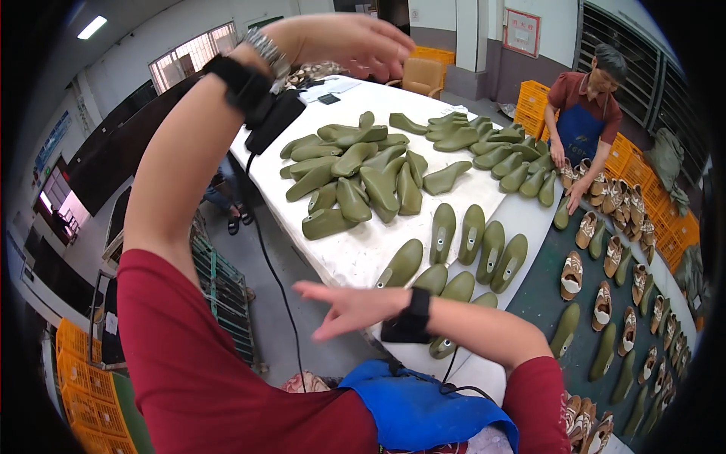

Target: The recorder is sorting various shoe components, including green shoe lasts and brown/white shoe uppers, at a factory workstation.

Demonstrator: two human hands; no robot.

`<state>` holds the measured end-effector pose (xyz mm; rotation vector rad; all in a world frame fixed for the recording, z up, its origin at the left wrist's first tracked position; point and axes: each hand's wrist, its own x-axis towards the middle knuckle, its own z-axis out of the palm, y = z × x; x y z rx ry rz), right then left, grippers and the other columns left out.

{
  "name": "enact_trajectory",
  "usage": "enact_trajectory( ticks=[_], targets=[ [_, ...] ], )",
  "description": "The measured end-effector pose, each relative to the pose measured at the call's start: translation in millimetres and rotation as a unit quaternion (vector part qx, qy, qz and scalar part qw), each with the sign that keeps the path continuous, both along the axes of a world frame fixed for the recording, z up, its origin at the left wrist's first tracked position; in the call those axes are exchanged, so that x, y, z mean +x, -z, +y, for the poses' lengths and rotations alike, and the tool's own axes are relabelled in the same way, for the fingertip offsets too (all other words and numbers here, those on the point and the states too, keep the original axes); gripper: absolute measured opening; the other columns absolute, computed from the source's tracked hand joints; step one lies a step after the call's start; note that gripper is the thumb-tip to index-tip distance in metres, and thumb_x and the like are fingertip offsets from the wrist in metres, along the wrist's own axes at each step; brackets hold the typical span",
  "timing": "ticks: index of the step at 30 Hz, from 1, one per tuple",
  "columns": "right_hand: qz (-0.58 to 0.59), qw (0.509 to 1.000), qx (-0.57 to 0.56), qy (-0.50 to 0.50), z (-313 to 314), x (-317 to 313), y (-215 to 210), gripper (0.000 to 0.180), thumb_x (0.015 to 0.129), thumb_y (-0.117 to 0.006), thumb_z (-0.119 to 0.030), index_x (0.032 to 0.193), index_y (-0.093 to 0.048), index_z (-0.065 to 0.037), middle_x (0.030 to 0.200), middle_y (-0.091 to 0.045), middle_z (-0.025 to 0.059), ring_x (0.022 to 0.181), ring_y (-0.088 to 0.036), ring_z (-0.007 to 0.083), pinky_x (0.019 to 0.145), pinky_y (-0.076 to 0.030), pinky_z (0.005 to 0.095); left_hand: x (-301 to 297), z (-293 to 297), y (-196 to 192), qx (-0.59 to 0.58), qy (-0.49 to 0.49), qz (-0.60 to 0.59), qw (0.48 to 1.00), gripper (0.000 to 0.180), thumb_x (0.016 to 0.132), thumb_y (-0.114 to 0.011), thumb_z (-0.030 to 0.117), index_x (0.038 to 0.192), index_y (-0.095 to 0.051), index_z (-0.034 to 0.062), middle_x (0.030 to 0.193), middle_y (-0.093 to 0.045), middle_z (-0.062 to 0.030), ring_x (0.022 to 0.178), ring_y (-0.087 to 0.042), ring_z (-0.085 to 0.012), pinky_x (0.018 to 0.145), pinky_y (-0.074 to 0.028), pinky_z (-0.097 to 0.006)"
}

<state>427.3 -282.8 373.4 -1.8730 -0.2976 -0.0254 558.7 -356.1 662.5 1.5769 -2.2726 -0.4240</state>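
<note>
My left hand (344,45), raised high above the far end of the white table (461,181), holds nothing, its fingers stretched out and slightly blurred. A watch (266,51) and a black strap (240,85) circle that wrist. Lower down, my right hand (355,309) reaches left past the table's near edge, empty, with fingers and thumb apart. Its wrist wears a black band (408,316). Nearest to it is a green shoe last (401,265) lying on the table. More lasts (457,291) lie beside my right forearm, some partly hidden by it. A heap of lasts (363,170) covers the table's middle.
A green surface (556,303) at right bears rows of shoes (572,275) and lasts. Across it, a person (586,113) in a blue apron touches a last. Orange crates (533,98) line the wall. A black cable (265,250) hangs beside the table; a green rack (223,280) stands left.
</note>
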Motion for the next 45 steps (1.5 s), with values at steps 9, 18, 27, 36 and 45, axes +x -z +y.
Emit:
enact_trajectory(
  ticks=[9, 18, 27, 36, 45],
  targets=[
    [0.126, 0.936, 0.053, 0.325, -8, 19, 31, 0.059, 0.077, -0.066, -0.044, 0.118, -0.044, -0.006, 0.088, -0.058, 0.0083, 0.069, -0.058, 0.0160, 0.059, -0.048, 0.0283, -44, -9, -49, 0.027, 0.013, 0.014, 0.999, 0.056, 0.089, -0.053, 0.032, 0.130, -0.039, -0.0028, 0.117, -0.056, -0.0191, 0.108, -0.055, -0.0260, 0.093, -0.043, -0.034],
    [-0.014, 0.991, -0.135, -0.011, 45, 16, 8, 0.033, 0.091, -0.046, -0.030, 0.086, -0.060, -0.001, 0.065, -0.059, 0.0085, 0.061, -0.059, 0.0121, 0.057, -0.047, 0.0296, -29, -76, -9, -0.002, -0.015, -0.075, 0.997, 0.054, 0.086, -0.054, 0.042, 0.128, -0.047, 0.0086, 0.102, -0.063, -0.0089, 0.093, -0.060, -0.0164, 0.083, -0.046, -0.032],
    [0.102, 0.908, 0.406, -0.022, 48, 23, -48, 0.031, 0.093, -0.047, -0.028, 0.078, -0.058, -0.004, 0.058, -0.053, -0.0008, 0.052, -0.052, 0.0079, 0.056, -0.046, 0.0200, 18, -93, 178, 0.060, 0.100, -0.250, 0.961, 0.046, 0.081, -0.060, 0.029, 0.117, -0.055, 0.0013, 0.098, -0.065, -0.0146, 0.086, -0.063, -0.0260, 0.079, -0.049, -0.032],
    [0.157, 0.886, 0.437, 0.009, 10, -42, -10, 0.034, 0.092, -0.049, -0.029, 0.086, -0.062, 0.002, 0.094, -0.065, 0.0136, 0.081, -0.063, 0.0140, 0.072, -0.050, 0.0260, -28, -28, 316, 0.159, 0.131, 0.051, 0.977, 0.041, 0.083, -0.060, 0.021, 0.119, -0.053, 0.0031, 0.093, -0.066, -0.0105, 0.084, -0.062, -0.0184, 0.077, -0.048, -0.031],
    [0.050, 0.949, 0.310, 0.036, -6, -93, -5, 0.027, 0.094, -0.047, -0.017, 0.105, -0.060, 0.004, 0.101, -0.063, 0.0086, 0.093, -0.059, 0.0134, 0.084, -0.046, 0.0264, -113, 0, 394, 0.285, 0.101, 0.376, 0.876, 0.028, 0.087, -0.058, 0.014, 0.111, -0.057, -0.0009, 0.095, -0.065, -0.0082, 0.087, -0.060, -0.0109, 0.077, -0.048, -0.024]
  ],
)
